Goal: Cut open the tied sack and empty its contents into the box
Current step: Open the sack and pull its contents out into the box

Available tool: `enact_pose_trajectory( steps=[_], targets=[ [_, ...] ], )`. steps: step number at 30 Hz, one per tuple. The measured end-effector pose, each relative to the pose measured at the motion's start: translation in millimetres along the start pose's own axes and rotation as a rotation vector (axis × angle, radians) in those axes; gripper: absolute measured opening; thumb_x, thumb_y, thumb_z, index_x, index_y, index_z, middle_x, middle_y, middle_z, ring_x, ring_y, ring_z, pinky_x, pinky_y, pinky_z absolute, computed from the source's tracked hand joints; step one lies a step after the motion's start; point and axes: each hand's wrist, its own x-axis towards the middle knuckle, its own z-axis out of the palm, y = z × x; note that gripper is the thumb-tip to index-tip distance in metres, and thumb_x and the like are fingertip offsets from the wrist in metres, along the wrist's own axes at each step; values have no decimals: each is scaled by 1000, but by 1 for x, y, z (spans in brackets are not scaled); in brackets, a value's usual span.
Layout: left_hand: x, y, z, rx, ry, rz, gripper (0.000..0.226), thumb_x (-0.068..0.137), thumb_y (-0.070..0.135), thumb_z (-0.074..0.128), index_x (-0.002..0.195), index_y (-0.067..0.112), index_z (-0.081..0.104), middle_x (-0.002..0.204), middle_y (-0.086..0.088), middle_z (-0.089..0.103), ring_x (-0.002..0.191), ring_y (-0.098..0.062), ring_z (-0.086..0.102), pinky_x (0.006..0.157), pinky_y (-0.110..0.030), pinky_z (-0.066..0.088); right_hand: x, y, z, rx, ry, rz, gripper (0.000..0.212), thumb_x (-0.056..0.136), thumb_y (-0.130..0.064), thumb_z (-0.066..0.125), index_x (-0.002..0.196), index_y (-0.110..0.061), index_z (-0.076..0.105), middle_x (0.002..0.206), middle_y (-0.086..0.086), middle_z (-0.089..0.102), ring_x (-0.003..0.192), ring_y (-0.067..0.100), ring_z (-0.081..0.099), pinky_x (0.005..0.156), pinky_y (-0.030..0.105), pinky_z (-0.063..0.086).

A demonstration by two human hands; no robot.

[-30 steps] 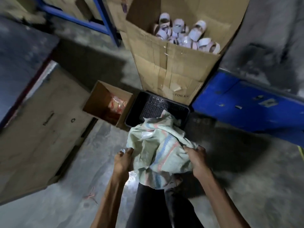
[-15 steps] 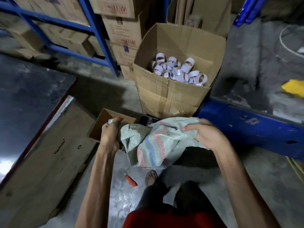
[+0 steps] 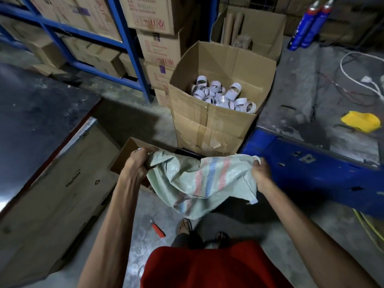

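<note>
Two hands grip limp sack: left hand, right hand pinching opposite edges, cloth sagging between.

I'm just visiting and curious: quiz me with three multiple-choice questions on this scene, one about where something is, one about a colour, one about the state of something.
1. Where does the small red utility knife lie?
A. on the concrete floor by the person's foot
B. inside the tall cardboard box
C. in the right hand

2. What colour is the crumpled cloth on the grey worktop at right?
A. white
B. yellow
C. green

3. How is the pale green woven sack?
A. tied and bulging
B. lying on the floor
C. limp, held up by both hands

Answers: 1 A, it rests on the floor. 2 B, it is bright yellow. 3 C, the left hand and right hand grip its top edge, and it sags flat.
</note>
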Motion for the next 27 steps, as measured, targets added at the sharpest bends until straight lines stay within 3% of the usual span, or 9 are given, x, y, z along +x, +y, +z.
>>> enact_pose_trajectory(
  steps=[4,8,10,13,16,17,21,23,27],
  targets=[
    [-16,6,4,-50,-2,27,8,88,1,64,92,7,67,91,-14,69,68,-23,69,50,-28,60,-19,-5,15,223,-85,92,39,105,-23,43,130,1,60,135,25,61,124,41,59,106,47,47],
    [-54,55,22,-194,-105,143,17,95,0,53,85,7,65,82,-10,70,62,-19,71,53,-28,62,-44,-82,1,347,-76,-147,33,101,-18,49,124,-2,67,128,17,67,119,32,63,92,31,48],
    [-76,88,30,-235,-111,205,18,97,-1,54,84,5,66,72,-8,75,54,-17,73,52,-29,62,-50,-116,-9,412,-92,-228,34,96,-29,59,124,-11,68,126,13,69,114,29,65,98,35,52],
    [-104,115,40,-202,-125,230,26,101,2,48,80,3,62,54,-7,72,43,-15,70,43,-24,57,-63,-145,-29,463,-220,-180,70,62,-56,86,122,-25,66,115,5,73,101,27,72,91,46,60],
    [-120,117,47,-101,-152,222,31,103,3,45,76,6,58,44,-5,67,36,-13,66,38,-21,52,-63,-162,-40,396,-348,-181,106,27,-38,101,124,-17,64,116,10,74,96,30,75,82,53,62],
    [-122,119,48,-50,-155,228,30,103,3,46,76,6,58,44,-4,67,36,-12,65,38,-21,52,-69,-169,-44,370,-324,-214,99,31,-27,98,122,-11,65,115,14,73,96,32,75,81,55,62],
    [-137,143,49,36,-197,286,24,100,2,53,78,6,60,47,-3,70,39,-10,67,40,-18,53,-109,-187,-63,357,-235,-360,26,71,9,67,95,0,68,96,20,73,88,34,72,77,45,61],
    [-145,158,45,45,-219,338,26,100,3,54,75,6,61,48,-1,70,41,-9,68,41,-18,53,-115,-193,-75,416,-232,-401,19,75,12,61,81,-6,63,84,14,67,76,29,68,67,36,57],
    [-148,185,42,14,-294,409,47,99,3,54,56,7,72,52,-2,72,47,-9,70,57,-22,60,-115,-221,-101,593,-257,-370,25,74,7,60,97,0,65,95,18,71,81,32,74,59,36,61]
  ],
)
